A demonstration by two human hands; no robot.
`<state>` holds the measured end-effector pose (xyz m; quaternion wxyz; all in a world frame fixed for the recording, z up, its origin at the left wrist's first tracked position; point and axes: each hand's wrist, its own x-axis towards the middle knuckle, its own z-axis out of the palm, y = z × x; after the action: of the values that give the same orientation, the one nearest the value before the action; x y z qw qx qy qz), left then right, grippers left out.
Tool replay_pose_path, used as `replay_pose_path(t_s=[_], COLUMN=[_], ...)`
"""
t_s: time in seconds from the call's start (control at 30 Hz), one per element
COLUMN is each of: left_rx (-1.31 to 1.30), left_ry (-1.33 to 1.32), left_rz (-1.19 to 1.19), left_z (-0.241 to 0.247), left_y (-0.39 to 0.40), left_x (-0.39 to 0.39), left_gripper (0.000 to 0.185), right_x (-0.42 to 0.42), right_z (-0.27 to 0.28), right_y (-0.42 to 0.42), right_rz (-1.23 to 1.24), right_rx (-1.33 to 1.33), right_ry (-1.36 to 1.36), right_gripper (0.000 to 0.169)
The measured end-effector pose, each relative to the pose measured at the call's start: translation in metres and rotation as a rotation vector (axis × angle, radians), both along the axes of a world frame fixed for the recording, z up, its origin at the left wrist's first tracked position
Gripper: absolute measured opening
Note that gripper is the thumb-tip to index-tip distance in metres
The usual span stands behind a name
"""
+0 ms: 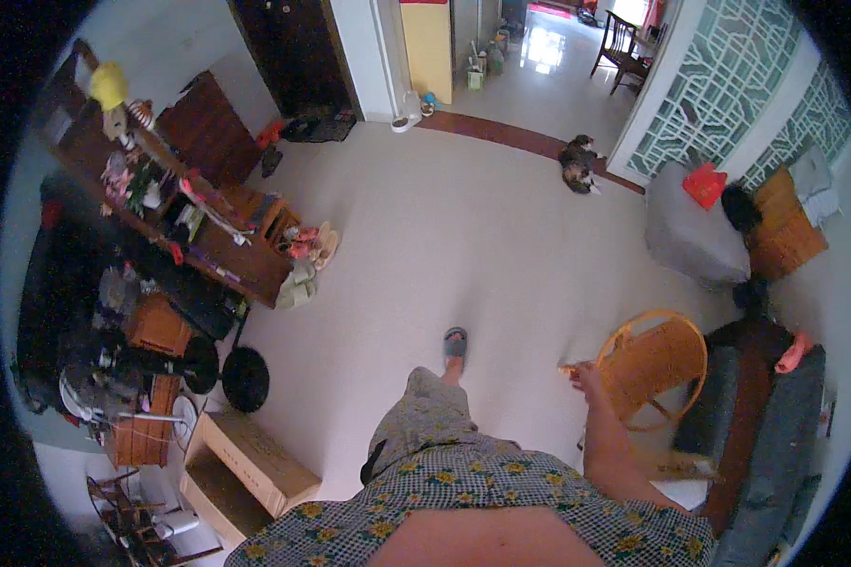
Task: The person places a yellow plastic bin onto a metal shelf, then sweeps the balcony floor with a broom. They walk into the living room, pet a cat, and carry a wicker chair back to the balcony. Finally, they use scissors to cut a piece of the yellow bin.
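My right hand (587,381) reaches forward at the right, fingers curled, with a small orange thing (566,368) at the fingertips, too small to name. Just beside that hand stands a rattan chair (654,360) with a rounded frame; whether the hand touches it I cannot tell. My left hand is out of view. Below me one foot in a grey slipper (456,344) is on the pale floor (425,234).
Ahead, a calico cat (579,166) lies beside the dark threshold strip (496,132). On the left are an open cardboard box (255,461), a black round base (245,379) and shoes (326,246). A grey-covered piece of furniture (691,230) and a grey-cushioned sofa (787,439) line the right.
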<state>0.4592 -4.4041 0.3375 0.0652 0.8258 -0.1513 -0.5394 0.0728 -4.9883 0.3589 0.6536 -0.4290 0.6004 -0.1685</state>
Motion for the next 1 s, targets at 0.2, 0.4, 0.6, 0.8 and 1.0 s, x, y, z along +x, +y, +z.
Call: replay_pose_path(t_s=[0.2,0.4,0.6,0.8,1.0], left_rx=[0.048,-0.908,-0.986,-0.193,0.082], left_ry=[-0.17,0.054,-0.142,-0.342,0.064], left_rz=[-0.537,0.703,0.39,-0.154,0.082], left_z=[-0.023,0.038,0.114,0.005,-0.022], left_y=[-0.208,-0.611,-0.926,-0.836,-0.922], left_x=[0.135,0.339,0.355,0.344,0.29], left_gripper=[0.018,0.027,0.037,0.037,0.029], right_x=[0.12,0.097,0.02,0.196,0.387], right_z=[0.014,-0.018,-0.03,0.008,0.043], right_y=[-0.153,-0.217,-0.367,-0.645,-0.992], right_rz=[0.005,0.297,0.09,0.376,0.121], right_rx=[0.063,0.29,0.421,-0.148,0.012], right_ry=[-0.02,0.125,0.293,-0.176,0.12], right_gripper=[0.025,0.021,0.016,0.011,0.019])
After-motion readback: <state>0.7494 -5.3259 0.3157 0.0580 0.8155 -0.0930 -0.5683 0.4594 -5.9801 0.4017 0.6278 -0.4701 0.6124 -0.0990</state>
